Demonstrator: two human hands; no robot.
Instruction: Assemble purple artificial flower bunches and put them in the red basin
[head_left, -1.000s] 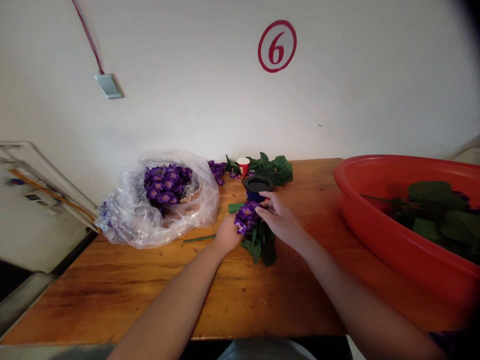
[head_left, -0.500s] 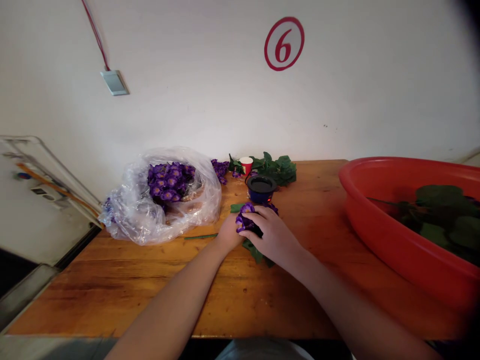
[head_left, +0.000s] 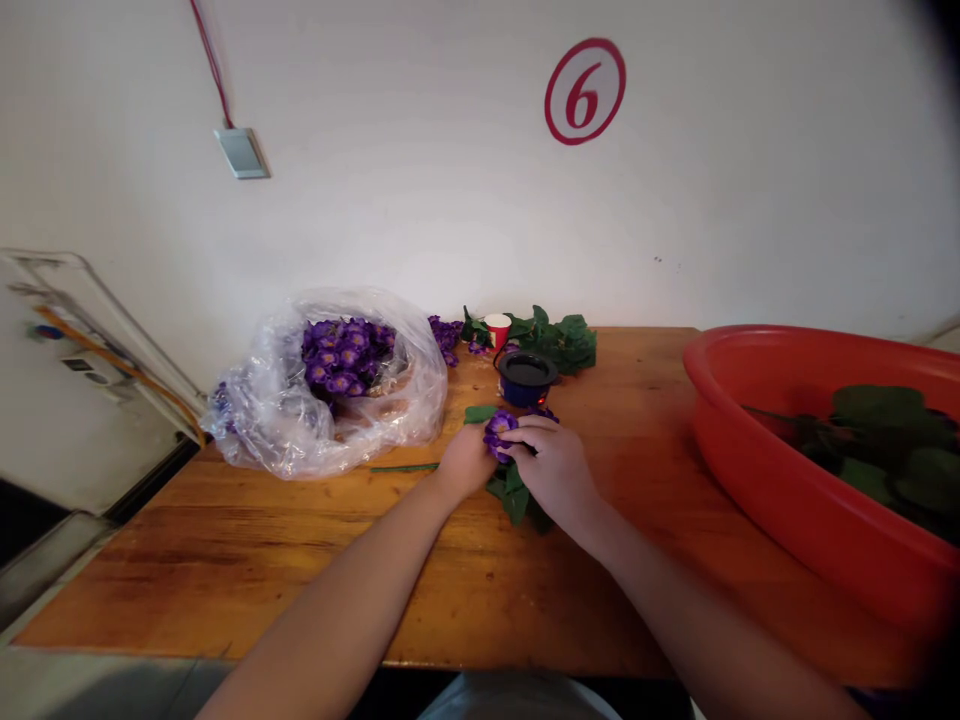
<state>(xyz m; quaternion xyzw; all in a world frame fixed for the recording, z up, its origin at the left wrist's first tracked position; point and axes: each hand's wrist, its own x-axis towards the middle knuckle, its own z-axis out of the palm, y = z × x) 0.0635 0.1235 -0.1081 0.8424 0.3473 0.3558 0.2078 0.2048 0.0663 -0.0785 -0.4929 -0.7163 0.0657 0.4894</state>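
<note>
My left hand (head_left: 466, 462) is closed around the stem of a purple flower spray, and the green stem (head_left: 405, 468) pokes out to the left of the wrist. Purple petals with a yellowish centre (head_left: 499, 434) show between my two hands. My right hand (head_left: 556, 462) is closed on the blossom from the right, its fingertips on the petals. Green leaves (head_left: 513, 494) hang below the hands, against the wooden table. Just beyond stands a small dark blue pot (head_left: 526, 378) with a black rim and a glowing red light.
A clear plastic bag (head_left: 409, 420) of purple blossoms lies at left on the wooden table (head_left: 300, 560). Behind the pot are a red and white paper cup (head_left: 498, 330) and leafy stems (head_left: 562, 342). A large red tub (head_left: 757, 480) holding dark leaves (head_left: 877, 405) fills the right side.
My right hand has drawn slightly right, uncovering more of the purple blossom, with its fingers closer together. My left hand keeps its hold. The whole view has shifted a little.
</note>
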